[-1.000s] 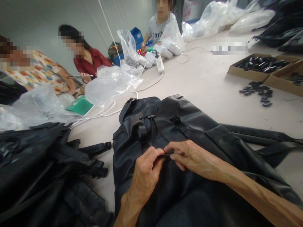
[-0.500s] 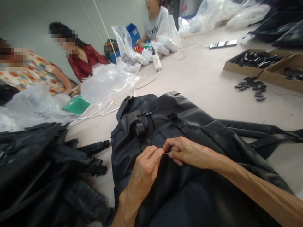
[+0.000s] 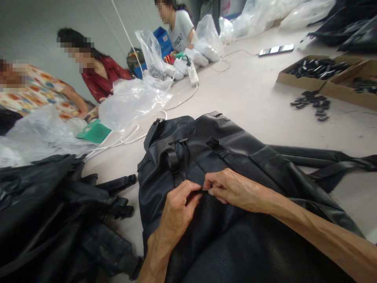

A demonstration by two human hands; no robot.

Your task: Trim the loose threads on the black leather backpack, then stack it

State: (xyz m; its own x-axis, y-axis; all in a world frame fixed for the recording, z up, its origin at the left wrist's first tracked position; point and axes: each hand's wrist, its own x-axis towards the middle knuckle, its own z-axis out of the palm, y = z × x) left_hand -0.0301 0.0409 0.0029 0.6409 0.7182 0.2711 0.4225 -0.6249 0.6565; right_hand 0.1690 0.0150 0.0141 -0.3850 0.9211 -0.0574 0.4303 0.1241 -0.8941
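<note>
**Two-handed pinch at a bag's front fitting**

Black bag (image 3: 235,157) lies flat on the table (image 3: 265,98), just before the person. Left hand (image 3: 176,214) and right hand (image 3: 235,190) meet fingertip to fingertip at mid-panel, each pinching a small dark fitting (image 3: 205,190) on the bag; its exact kind cannot be told. Good practice here, as a judgement: keep both pinches close to the fitting and the panel flat, so nothing twists. Both wrists rest on the bag, forearms converging from the near edge, knuckles raised.
</note>
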